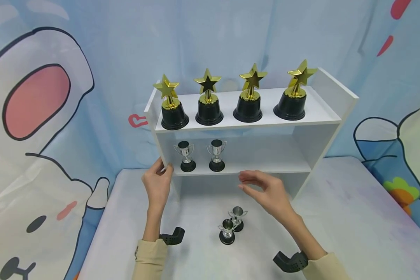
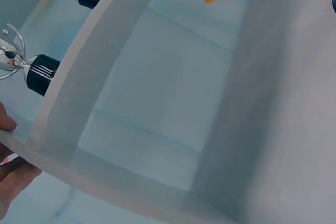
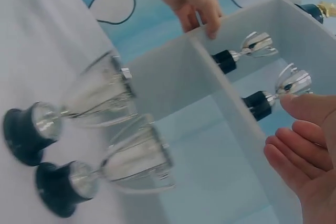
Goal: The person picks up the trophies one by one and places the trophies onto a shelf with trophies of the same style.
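My left hand (image 1: 157, 186) holds the left side panel of a white shelf unit (image 1: 269, 153), thumb on one face and fingers on the other, as the left wrist view shows. On the middle board stand two silver trophy cups with black bases, the left one (image 1: 184, 154) close to that hand and the other cup (image 1: 216, 154) further right. My right hand (image 1: 268, 194) is in front of the middle board's edge, fingers loosely bent and holding nothing. Below it, two more silver cups stand close together on the table, a front cup (image 1: 227, 232) and a rear cup (image 1: 238, 218).
Gold star trophies with black bases line the top board, from the left star trophy (image 1: 174, 116) to the right star trophy (image 1: 291, 105). The unit stands on a white table (image 1: 350, 217). Behind it hangs a blue cartoon-printed curtain (image 1: 126, 77).
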A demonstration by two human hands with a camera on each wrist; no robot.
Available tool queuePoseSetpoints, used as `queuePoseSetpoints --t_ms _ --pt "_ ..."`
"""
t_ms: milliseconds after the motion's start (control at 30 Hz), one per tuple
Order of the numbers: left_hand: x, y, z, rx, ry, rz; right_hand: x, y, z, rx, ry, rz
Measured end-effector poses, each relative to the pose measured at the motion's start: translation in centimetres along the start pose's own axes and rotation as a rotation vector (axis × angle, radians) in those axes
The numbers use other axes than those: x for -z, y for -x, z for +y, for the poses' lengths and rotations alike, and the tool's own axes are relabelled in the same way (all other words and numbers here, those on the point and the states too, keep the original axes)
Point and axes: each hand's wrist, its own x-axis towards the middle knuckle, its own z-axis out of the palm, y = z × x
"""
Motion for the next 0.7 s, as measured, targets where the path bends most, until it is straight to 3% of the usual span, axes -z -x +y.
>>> queuePoseSetpoints --t_ms 67,300,700 --pt "-0.1 0.0 -0.1 -0.002 -0.004 0.005 -0.1 0.8 0.3 0.015 0.024 -0.010" --pt "-0.2 -0.6 -3.9 -0.017 -0.007 -0.004 -0.4 3.1 1.6 0.008 0.033 -0.065" --pt "-0.8 -0.3 -4.3 -0.081 -0.040 0.061 -2.0 5.9 3.4 -0.070 -0.044 -0.131"
